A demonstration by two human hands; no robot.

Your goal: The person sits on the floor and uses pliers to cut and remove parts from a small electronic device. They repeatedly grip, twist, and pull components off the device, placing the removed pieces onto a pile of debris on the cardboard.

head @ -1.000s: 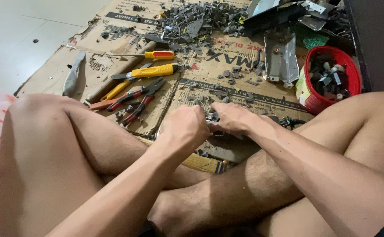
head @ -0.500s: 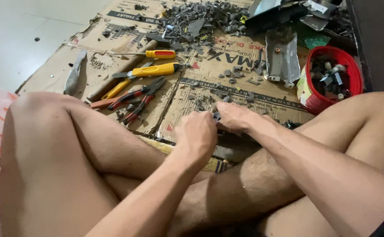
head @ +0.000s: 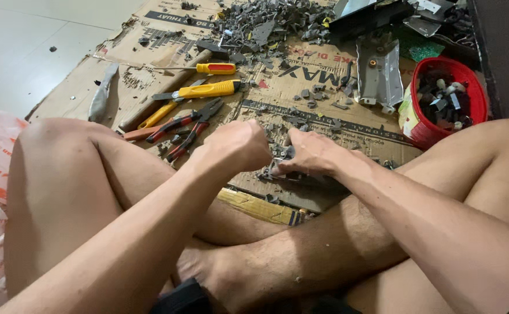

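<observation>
- Red-handled pliers (head: pixel 187 129) lie on the cardboard (head: pixel 347 116), left of the hands.
- Left hand (head: pixel 240 145): grip curled into a fist; contents hidden.
- Right hand (head: pixel 312 154): grip pinching a small grey metal part (head: pixel 275 168) low between the legs.
- Red tub (head: pixel 426 131) stands far right.

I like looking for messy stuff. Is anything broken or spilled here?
Yes. Small grey broken bits lie scattered and heaped over the torn cardboard sheet instead of in the red tub. The left hand and right hand are both on a small grey part. The pliers lie loose nearby.
</observation>
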